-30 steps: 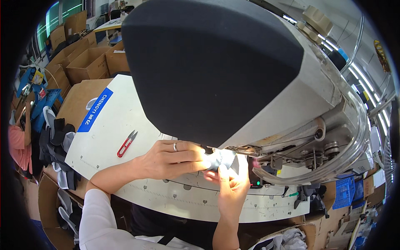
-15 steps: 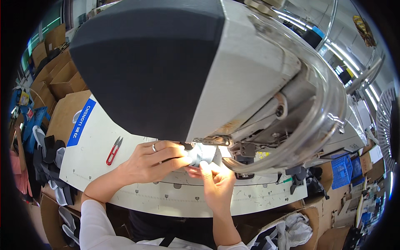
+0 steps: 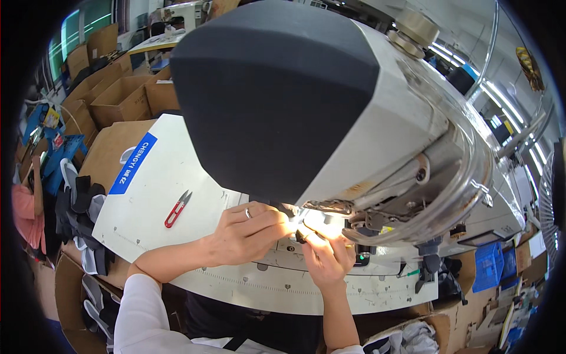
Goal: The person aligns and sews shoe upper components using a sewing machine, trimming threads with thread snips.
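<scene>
Both my hands meet under the head of a sewing machine (image 3: 277,100) with a dark front cover and pale side. My left hand (image 3: 247,233), a ring on one finger, is closed with its fingertips pinching a small pale fabric piece (image 3: 300,215) beside the needle area. The lamp's glare washes out most of that piece. My right hand (image 3: 330,256) is closed just to the right, thumb and fingers bent together at the same spot. A small dark bit shows by its fingertips; what it grips cannot be made out. Red-handled thread snips (image 3: 177,209) lie left of my hands.
The white machine table (image 3: 147,236) has a ruled front edge. Cardboard boxes (image 3: 121,97) stand at the far left, near stacked grey and black pieces (image 3: 79,203). A person in a pink top (image 3: 28,215) is at the left edge. A blue crate (image 3: 488,266) stands right.
The view has shifted, so the machine and table appear farther right. My hands stay at the needle area. The pale fabric between them shows less, and my right fingers have curled in more.
</scene>
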Demonstrator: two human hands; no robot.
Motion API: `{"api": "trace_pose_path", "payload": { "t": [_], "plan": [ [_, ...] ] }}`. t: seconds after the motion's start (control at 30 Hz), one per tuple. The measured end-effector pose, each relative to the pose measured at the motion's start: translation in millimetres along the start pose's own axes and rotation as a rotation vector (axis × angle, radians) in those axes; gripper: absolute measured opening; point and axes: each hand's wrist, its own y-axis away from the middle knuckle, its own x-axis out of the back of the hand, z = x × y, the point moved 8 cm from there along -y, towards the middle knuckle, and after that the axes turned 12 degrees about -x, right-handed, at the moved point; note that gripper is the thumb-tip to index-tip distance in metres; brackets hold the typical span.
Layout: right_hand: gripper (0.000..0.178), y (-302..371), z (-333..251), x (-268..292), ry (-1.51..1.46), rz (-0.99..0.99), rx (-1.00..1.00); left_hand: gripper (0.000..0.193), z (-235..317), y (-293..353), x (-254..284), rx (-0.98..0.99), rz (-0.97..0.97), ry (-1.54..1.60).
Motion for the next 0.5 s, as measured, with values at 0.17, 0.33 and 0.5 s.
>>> {"api": "trace_pose_path", "payload": {
  "t": [0.17,0.33,0.5],
  "plan": [
    [0.026,3.3,9.5,-0.5,-0.029,0.085,-0.039,0.020,7.1,2.5,0.2,-0.079,0.048,-0.038],
    [0.027,-7.6,4.5,-6.4,0.052,-0.065,-0.086,0.019,8.2,0.9,-1.5,-0.095,0.049,-0.070],
    [0.028,8.7,30.1,-11.6,0.059,-0.081,-0.214,0.014,5.0,-2.8,-5.4,-0.128,-0.007,-0.113]
  ]
}}
